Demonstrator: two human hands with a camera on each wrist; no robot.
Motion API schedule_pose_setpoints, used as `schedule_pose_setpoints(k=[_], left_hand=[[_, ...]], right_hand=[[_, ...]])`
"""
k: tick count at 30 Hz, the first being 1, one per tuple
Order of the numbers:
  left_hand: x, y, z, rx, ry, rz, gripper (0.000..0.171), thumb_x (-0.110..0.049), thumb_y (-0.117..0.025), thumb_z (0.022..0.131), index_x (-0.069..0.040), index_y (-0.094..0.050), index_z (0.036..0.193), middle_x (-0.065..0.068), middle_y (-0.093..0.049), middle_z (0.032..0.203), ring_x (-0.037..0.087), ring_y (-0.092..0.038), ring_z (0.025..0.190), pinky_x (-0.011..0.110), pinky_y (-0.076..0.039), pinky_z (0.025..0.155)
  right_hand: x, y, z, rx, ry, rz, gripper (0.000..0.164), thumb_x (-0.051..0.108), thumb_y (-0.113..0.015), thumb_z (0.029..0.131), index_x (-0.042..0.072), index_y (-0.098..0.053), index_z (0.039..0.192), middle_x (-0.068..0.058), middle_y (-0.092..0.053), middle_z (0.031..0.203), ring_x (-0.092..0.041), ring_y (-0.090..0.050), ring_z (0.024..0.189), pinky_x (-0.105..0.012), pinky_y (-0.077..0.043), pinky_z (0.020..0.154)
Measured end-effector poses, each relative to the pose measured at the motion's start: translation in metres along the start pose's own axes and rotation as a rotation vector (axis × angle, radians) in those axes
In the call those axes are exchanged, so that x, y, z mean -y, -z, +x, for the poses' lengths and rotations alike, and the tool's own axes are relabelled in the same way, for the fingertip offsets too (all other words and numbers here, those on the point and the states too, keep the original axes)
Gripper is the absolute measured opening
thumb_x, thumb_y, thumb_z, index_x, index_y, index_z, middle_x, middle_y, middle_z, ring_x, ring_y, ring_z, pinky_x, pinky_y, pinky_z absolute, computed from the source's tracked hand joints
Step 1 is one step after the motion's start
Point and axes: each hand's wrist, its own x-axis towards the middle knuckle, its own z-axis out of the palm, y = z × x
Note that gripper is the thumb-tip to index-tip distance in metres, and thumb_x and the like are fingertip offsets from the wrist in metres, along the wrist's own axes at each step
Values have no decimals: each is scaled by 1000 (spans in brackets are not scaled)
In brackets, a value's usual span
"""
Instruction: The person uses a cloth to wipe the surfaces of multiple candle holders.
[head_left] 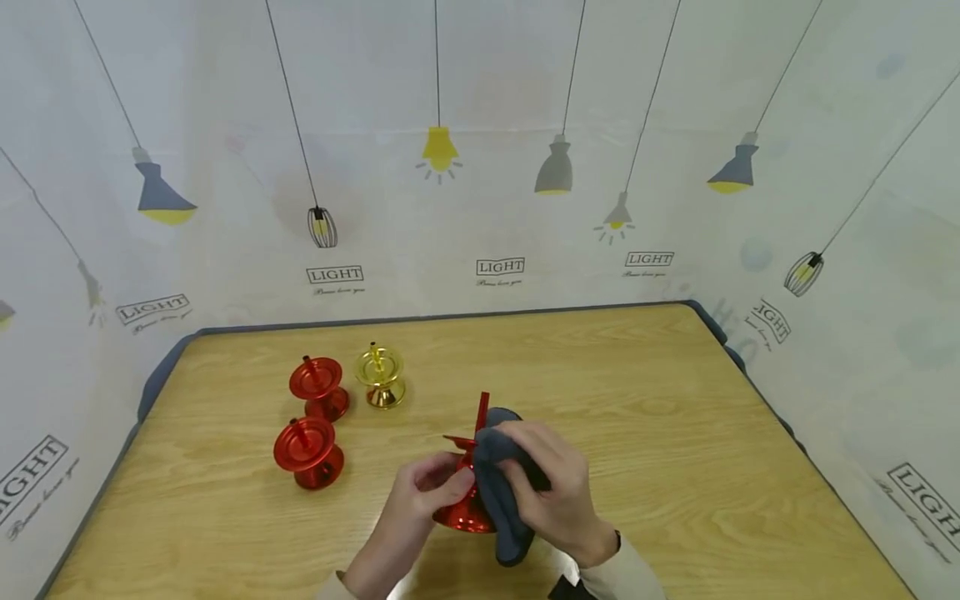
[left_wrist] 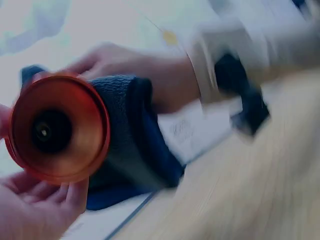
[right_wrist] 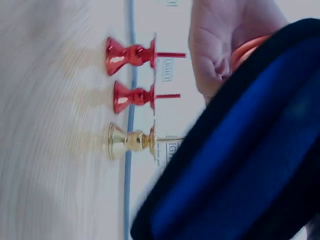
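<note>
My left hand (head_left: 431, 492) grips a shiny red candle holder (head_left: 467, 510) by its body, above the table. Its spike leans slightly right and its flared base faces down toward me. A dark blue-grey cloth (head_left: 501, 492) is bunched in my right hand (head_left: 551, 483), pressed against the holder's right side. In the left wrist view the hollow underside of the holder (left_wrist: 82, 135) shows, with the cloth (left_wrist: 120, 120) behind it. The cloth (right_wrist: 240, 140) fills much of the right wrist view and hides most of the held piece.
Two more red candle holders (head_left: 317, 380) (head_left: 305, 448) stand upright at the left of the wooden table (head_left: 637, 400). Beside them stands a gold one (head_left: 380, 372). White walls printed with lamps surround the table's back and sides.
</note>
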Motion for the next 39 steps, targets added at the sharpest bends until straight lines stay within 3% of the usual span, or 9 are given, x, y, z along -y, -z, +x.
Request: schedule_pose_setpoints(k=[5,8,15,18,27,29,32,36,39], left_hand=[[4,5,2,285,30,-350,24,-19,-51,103,-22,-75,105,-11,-75,98,2,-68,91,23,-52,86],[3,3,1,333,34,-372,26,-23,-48,106,-21,-73,112,-10,-75,104,3,-68,97,24,-50,91],[-10,-10,1,-71,-48,164,37,-23,-72,95,4,-65,119,3,-70,102,13,-66,91,23,-55,81],[-10,-11,1,-141,-19,208,39,-25,-78,90,4,-68,115,6,-71,98,15,-66,88,23,-56,78],[0,-1,0,256,85,-393,21,-22,-54,103,-19,-73,111,-8,-75,103,5,-68,95,24,-52,90],[2,-1,0,300,88,-439,23,-22,-51,103,-20,-73,111,-9,-75,105,4,-68,97,24,-50,92],[-2,-3,0,239,72,-306,25,-22,-51,104,-12,-70,117,-8,-73,105,6,-66,99,25,-49,94],[-10,-13,1,-18,-3,103,34,-25,-67,98,0,-66,120,1,-71,101,12,-67,92,24,-54,84],[-12,-20,0,-171,-24,265,37,-25,-78,90,1,-69,115,7,-72,97,16,-67,86,24,-56,75]], right_hand=[[3,0,-2,-45,-142,183,29,-7,-67,92,-9,-65,121,-22,-70,109,-20,-70,103,-25,-55,93],[3,3,-1,-40,-144,175,28,-6,-68,92,-9,-65,120,-23,-70,109,-19,-69,105,-25,-55,93],[2,10,8,14,24,-32,23,14,-64,100,-4,-69,113,-18,-70,101,-25,-69,92,-23,-54,92],[3,10,9,30,46,-32,22,13,-64,100,-3,-69,114,-17,-70,102,-24,-69,90,-24,-55,92],[7,9,1,-27,-196,258,32,-14,-65,90,-11,-64,121,-18,-71,112,-15,-69,106,-26,-56,93],[7,9,0,-34,-213,262,36,-18,-65,87,-11,-64,122,-18,-71,114,-15,-69,108,-26,-56,94],[4,12,1,-11,-140,142,28,-7,-67,93,-9,-65,120,-19,-72,109,-18,-70,104,-24,-55,94],[1,13,7,33,7,-16,24,12,-64,100,-6,-67,116,-19,-71,103,-24,-70,95,-23,-54,93],[2,11,9,40,59,-53,23,14,-62,101,-5,-68,114,-16,-70,102,-25,-69,91,-23,-54,92]])
